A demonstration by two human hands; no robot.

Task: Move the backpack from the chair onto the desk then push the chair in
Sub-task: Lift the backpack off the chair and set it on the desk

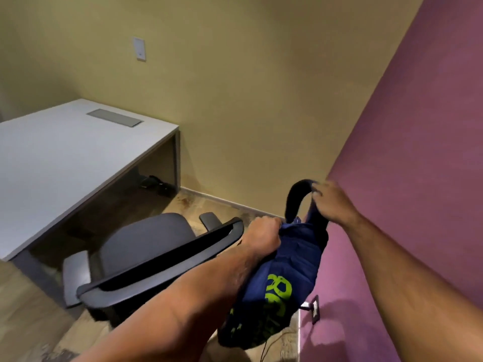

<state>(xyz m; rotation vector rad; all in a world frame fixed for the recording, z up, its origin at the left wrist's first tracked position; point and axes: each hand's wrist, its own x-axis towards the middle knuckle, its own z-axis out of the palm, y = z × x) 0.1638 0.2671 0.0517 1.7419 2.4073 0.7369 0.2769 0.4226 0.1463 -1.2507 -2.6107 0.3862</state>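
A navy backpack [285, 273] with lime-green print hangs in the air to the right of the chair, near the purple wall. My left hand [262, 235] clutches the fabric at its top. My right hand [332, 202] grips its dark looped strap, which arches up above the bag. The grey office chair [146, 244] stands pulled out from the desk, its seat bare and its backrest towards me. The white desk [65, 158] fills the left side, with a grey cable hatch near its far edge.
A beige wall runs behind the desk and a purple wall [418, 165] closes the right side. A wall socket [315, 309] with a plug sits low on the purple wall, its cable trailing on the wooden floor. Dark objects lie under the desk.
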